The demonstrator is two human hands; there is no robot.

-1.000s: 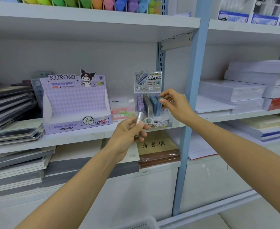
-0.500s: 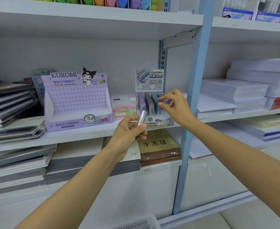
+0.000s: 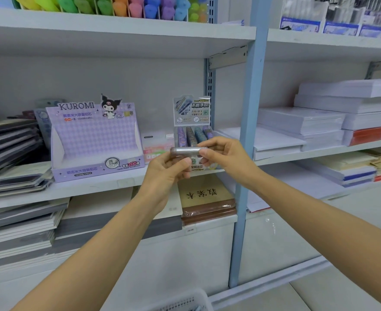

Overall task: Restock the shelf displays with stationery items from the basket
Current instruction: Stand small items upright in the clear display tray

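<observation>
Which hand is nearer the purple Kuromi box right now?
Left. The left hand sits just right of the Kuromi box, by its front corner; the right hand is farther right, at the other end of the silver tube both pinch.

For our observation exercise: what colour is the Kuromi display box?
The Kuromi display box is lilac, diamond-checked; head view.

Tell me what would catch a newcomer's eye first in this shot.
First, the two hands at centre: the left hand and the right hand each pinch one end of a small silvery tube, held level in front of the middle shelf. Just to their left stands the purple Kuromi display box, and a rainbow row of coloured stationery lines the top shelf.
</observation>
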